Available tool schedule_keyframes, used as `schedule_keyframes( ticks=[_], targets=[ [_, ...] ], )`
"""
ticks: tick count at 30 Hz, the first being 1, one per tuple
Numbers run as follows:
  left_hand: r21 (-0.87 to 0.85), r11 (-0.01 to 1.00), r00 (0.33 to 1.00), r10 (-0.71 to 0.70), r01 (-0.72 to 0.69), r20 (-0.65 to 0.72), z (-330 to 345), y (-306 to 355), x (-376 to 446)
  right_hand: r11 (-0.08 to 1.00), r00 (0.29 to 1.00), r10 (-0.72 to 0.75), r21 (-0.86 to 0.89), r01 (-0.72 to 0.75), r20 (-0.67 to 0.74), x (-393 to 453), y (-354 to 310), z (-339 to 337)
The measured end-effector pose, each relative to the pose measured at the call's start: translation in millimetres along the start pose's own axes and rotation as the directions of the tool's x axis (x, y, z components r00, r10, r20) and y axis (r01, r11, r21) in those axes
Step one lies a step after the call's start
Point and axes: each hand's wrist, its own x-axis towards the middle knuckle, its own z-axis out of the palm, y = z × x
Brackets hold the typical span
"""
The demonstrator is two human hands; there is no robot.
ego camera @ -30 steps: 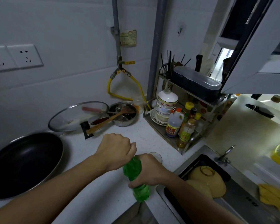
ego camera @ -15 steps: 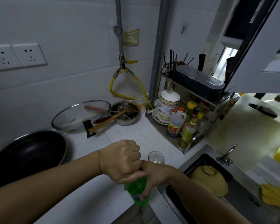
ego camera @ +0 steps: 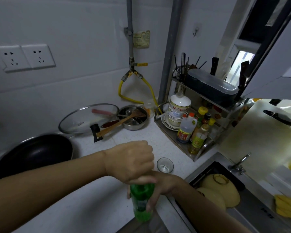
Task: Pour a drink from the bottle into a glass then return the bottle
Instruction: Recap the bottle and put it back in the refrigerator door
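A green plastic bottle (ego camera: 141,203) stands upright near the front edge of the white counter (ego camera: 94,204). My right hand (ego camera: 158,189) wraps around its body from the right. My left hand (ego camera: 133,159) is closed in a fist over the bottle's top, so the cap is hidden. A small clear glass (ego camera: 165,165) stands upright on the counter just beyond my hands, slightly to the right, with nothing visible in it.
A black pan (ego camera: 32,153) sits at the left. A glass lid (ego camera: 89,118) and a steel bowl (ego camera: 133,120) with a wooden spatula lie at the back. A rack (ego camera: 200,125) with bowls and sauce bottles stands at the right. The sink (ego camera: 225,190) holds yellow bowls.
The bottle has gone from tilted to upright and sits lower in view. My left hand has settled tighter over its top. The glass now shows fully beyond my hands.
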Motion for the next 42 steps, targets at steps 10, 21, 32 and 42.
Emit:
schedule_keyframes(
  ticks=[10, 21, 32, 42],
  targets=[
    [-0.493, 0.072, 0.138, -0.986, 0.867, 0.098, 29, 86, -73, 0.988, 0.92, -0.103, 0.067, 0.138, -0.378, 3, -28, -11],
    [-0.636, -0.274, -0.357, -0.934, 0.721, -0.002, -10, 184, -77, 0.945, 0.94, -0.31, -0.153, 0.288, -0.145, 43, -86, 87],
    [-0.616, -0.41, -0.676, -0.68, 0.672, -0.285, -127, 375, -104, 0.854, 0.878, -0.39, -0.249, 0.458, 0.278, 41, -129, 302],
    [-0.634, -0.523, -0.822, -0.344, 0.57, -0.454, -227, 597, -89, 0.837, 0.536, -0.365, 0.016, 0.547, 0.762, 25, -138, 530]
  ],
)
